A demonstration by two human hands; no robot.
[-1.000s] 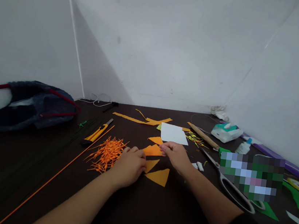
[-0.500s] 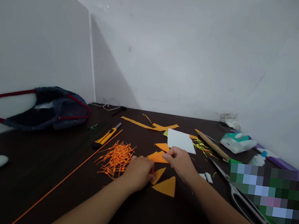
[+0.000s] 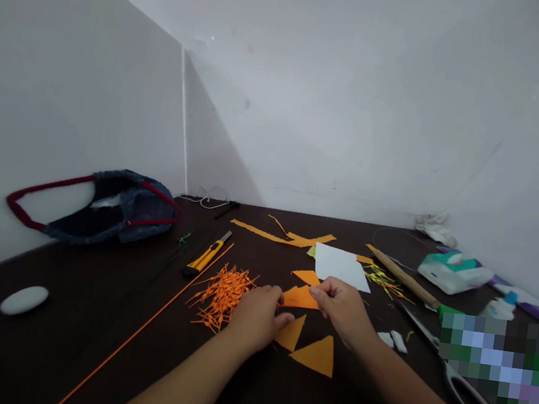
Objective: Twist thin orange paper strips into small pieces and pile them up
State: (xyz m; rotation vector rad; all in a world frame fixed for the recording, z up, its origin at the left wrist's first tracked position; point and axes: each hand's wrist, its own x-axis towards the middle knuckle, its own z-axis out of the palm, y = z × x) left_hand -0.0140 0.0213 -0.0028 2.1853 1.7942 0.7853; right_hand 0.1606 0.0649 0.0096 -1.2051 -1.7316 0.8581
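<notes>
My right hand [image 3: 342, 308] pinches the right edge of an orange crepe paper piece [image 3: 301, 297] low over the dark table. At this piece's left end, my left hand [image 3: 259, 313] has its thumb and fingers apart; its fingertips are close to the paper, and I cannot tell whether they touch it. Just behind lies another orange piece [image 3: 306, 277]. Two duller orange pieces, one a smaller cut piece [image 3: 292, 334] and one a larger triangle [image 3: 316, 355], lie nearer me. To the left of my left hand is a pile of thin orange stems [image 3: 225, 295] with small swellings.
A yellow utility knife [image 3: 205, 256] and a long orange stick [image 3: 132, 336] lie left. White paper [image 3: 342, 266] and paper strips [image 3: 265, 233] lie behind. Scissors [image 3: 467, 394], a wooden-handled tool [image 3: 403, 276] and a tissue pack [image 3: 456, 274] stay right. A denim bag [image 3: 124, 209] stands far left.
The view has shifted, so everything sits further right and slightly lower. My left thumb has spread away from its fingers. My right hand keeps its pinch on the orange piece.
</notes>
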